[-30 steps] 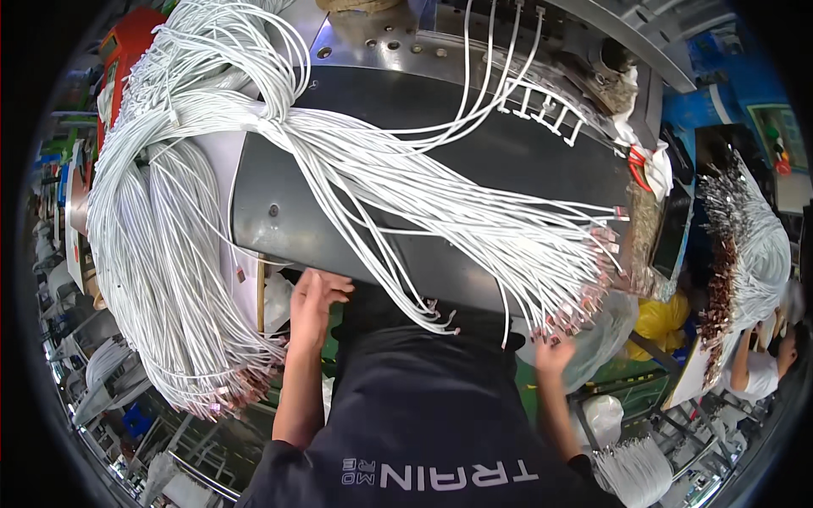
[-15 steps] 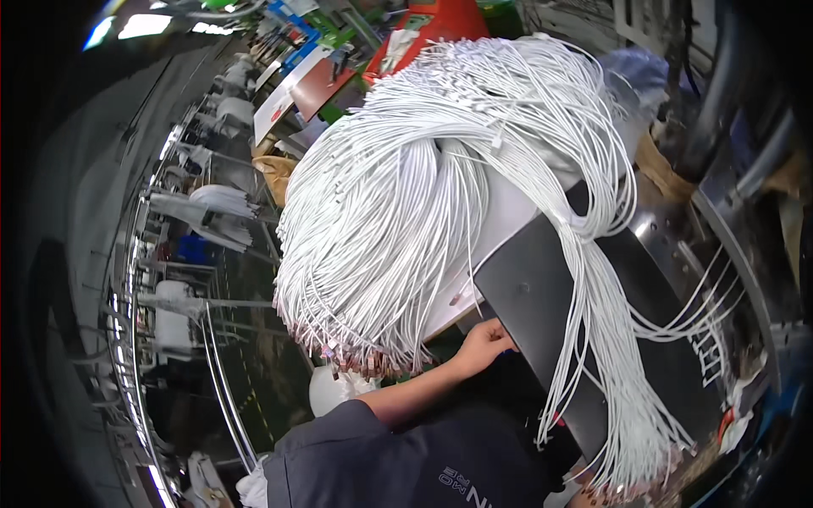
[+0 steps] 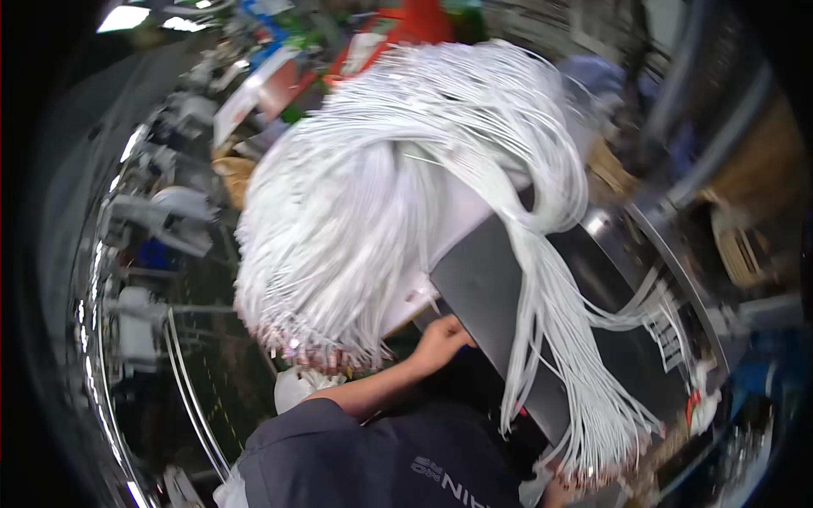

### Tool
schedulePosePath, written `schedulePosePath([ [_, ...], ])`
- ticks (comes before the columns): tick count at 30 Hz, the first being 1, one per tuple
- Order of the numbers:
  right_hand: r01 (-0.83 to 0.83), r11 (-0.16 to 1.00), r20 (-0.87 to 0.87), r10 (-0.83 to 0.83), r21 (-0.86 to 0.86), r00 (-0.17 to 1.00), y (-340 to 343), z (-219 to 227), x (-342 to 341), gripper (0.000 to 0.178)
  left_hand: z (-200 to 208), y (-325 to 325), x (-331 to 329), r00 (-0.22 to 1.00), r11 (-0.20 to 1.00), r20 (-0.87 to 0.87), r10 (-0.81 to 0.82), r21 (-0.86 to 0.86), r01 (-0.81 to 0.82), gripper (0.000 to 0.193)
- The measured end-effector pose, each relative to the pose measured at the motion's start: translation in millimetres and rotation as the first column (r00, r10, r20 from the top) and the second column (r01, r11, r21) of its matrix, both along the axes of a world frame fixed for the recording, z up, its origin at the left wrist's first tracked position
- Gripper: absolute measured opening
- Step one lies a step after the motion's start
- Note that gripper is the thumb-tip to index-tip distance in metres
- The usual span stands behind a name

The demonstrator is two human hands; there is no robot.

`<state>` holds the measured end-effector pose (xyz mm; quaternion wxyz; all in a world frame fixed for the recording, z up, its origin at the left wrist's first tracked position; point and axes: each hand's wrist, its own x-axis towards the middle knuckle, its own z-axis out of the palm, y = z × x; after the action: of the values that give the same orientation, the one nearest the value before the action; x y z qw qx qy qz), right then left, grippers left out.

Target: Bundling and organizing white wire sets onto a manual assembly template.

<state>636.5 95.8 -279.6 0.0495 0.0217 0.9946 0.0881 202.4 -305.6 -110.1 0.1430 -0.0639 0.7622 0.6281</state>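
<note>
A large heap of white cables (image 3: pixel 330 229) fans over a pale surface, its small coppery connector ends hanging at the near left edge. A thinner bundle of white cables (image 3: pixel 542 296) crosses a flat black panel (image 3: pixel 478 279) and drops toward the lower right, ending in similar tips. My left hand (image 3: pixel 442 340) is at the panel's near left edge, fingers curled; their tips are hidden, so what they hold does not show. Of my right hand (image 3: pixel 557 493) only a bit of skin shows at the bottom edge, beside the bundle's lower ends; its fingers are out of sight.
A curved metal rim (image 3: pixel 677 262) runs along the right of the panel. Behind the heap is a red container (image 3: pixel 423 21). Metal rails (image 3: pixel 182 372) and racks with white items stand at the left. A white bag (image 3: pixel 296 389) hangs below the heap.
The whole view has shifted, so everything sits further left, and the picture is more blurred. My left hand stays at the panel's edge, and the cables lie much as before.
</note>
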Motion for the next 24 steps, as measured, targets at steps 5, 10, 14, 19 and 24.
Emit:
schedulePosePath([
  [5, 0.444, 0.485, 0.05, -0.631, -0.753, 0.775, -68.1, 61.3, -52.1, 0.021, -6.0, -2.4, -4.5, 1.0, 0.992, -0.02, -0.02, -0.123, 0.017, 0.008],
  [10, 0.357, -0.04, 0.313, -0.582, -0.933, 0.751, -63.3, 170.1, -123.9, 0.022, -14.7, 8.9, 24.7, 0.997, 0.991, 0.038, 0.07, 0.113, -0.074, 0.014],
  [14, 0.442, -0.221, 0.493, -0.342, -0.869, 0.8, 23.6, 247.9, -122.9, 0.041, 21.3, 4.4, 34.4, 0.966, 0.986, -0.248, -0.072, -0.165, 0.031, 0.025],
  [19, 0.063, -0.256, 0.187, -0.497, -0.965, 0.847, 51.0, 315.1, -164.0, 0.041, 89.4, 25.1, -10.9, 0.557, 0.731, -0.739, -0.38, -0.609, -0.308, 0.063],
  [24, -0.172, 0.673, -0.438, -0.248, -0.72, 0.864, 23.9, 340.1, -327.0, 0.029, 129.5, 108.7, -29.7, 0.492, 0.657, -0.591, -0.639, -0.752, -0.05, 0.079],
])
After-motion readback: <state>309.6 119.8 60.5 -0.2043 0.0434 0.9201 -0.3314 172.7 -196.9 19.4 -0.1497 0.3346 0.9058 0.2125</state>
